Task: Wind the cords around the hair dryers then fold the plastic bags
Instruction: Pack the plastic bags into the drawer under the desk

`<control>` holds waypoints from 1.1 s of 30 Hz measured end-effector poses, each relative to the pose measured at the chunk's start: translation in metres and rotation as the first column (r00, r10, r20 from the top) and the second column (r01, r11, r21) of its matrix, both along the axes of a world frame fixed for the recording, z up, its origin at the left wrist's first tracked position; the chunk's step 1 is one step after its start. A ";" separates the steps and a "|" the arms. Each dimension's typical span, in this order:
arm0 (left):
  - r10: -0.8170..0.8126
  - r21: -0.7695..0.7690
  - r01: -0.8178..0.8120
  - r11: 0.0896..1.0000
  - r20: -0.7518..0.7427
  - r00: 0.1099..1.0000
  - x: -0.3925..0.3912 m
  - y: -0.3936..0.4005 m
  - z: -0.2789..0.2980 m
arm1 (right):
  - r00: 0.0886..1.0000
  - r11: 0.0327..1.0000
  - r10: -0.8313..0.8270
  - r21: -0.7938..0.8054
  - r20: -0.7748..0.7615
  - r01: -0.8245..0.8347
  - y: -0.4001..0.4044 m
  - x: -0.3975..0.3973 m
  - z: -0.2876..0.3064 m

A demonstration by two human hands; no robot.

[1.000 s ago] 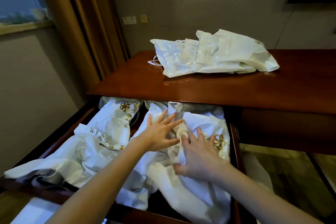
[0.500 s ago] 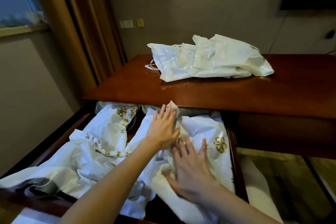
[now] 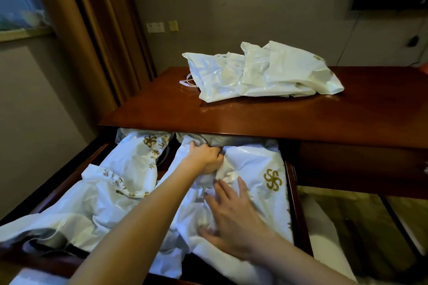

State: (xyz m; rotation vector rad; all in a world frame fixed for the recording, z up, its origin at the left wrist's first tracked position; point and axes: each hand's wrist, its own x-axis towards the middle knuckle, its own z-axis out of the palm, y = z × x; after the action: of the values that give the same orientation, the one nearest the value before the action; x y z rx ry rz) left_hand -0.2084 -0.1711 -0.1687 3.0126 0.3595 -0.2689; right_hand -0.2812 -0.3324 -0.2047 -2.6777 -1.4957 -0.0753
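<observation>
An open wooden drawer (image 3: pixel 292 194) holds several crumpled white plastic bags with gold logos. My left hand (image 3: pixel 205 156) reaches to the back of the drawer and grips a bunch of the right-hand bag (image 3: pixel 259 169) with curled fingers. My right hand (image 3: pixel 231 217) lies flat with spread fingers, pressing on the same bag nearer to me. Another white bag (image 3: pixel 129 169) lies at the drawer's left. A dark grey object (image 3: pixel 52 239), partly covered by plastic, shows at the drawer's near left; I cannot tell what it is.
On the red-brown desk top (image 3: pixel 231 118) lies a pile of white plastic bags (image 3: pixel 259 71) at the back. Brown curtains (image 3: pixel 97 30) hang at the left beside a window. Wall sockets (image 3: pixel 155 27) sit behind the desk.
My left hand moved further back in the drawer and its fingers curled into the plastic. My right hand slid a little toward me, staying flat on the bag.
</observation>
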 end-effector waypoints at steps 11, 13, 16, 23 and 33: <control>-0.021 0.138 0.013 0.990 0.053 0.998 -0.020 -0.028 -0.031 | 0.912 0.926 -0.268 0.176 -0.311 0.332 -0.026 0.040 -0.004; -0.026 0.111 0.021 0.994 0.043 0.999 -0.012 -0.024 -0.027 | 0.917 0.923 -0.269 0.192 -0.295 0.333 -0.023 0.049 -0.004; -0.054 0.036 0.054 0.998 0.013 0.998 -0.008 -0.014 -0.012 | 0.918 0.920 -0.260 0.212 -0.299 0.330 -0.018 0.070 -0.004; -0.065 -0.036 0.067 0.997 0.042 0.997 -0.021 0.006 -0.028 | 0.935 0.955 -0.297 -0.054 -0.196 0.292 0.002 0.079 0.017; -0.159 0.070 0.154 0.986 0.073 0.985 -0.002 0.024 -0.044 | 0.964 0.955 -0.237 -0.213 -0.121 0.208 0.026 0.068 0.010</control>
State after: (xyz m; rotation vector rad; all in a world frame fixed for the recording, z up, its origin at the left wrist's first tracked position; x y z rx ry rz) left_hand -0.2101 -0.1475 -0.2123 3.1082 0.1275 -0.1532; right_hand -0.2136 -0.3065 -0.1946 -2.9247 -1.2122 0.2660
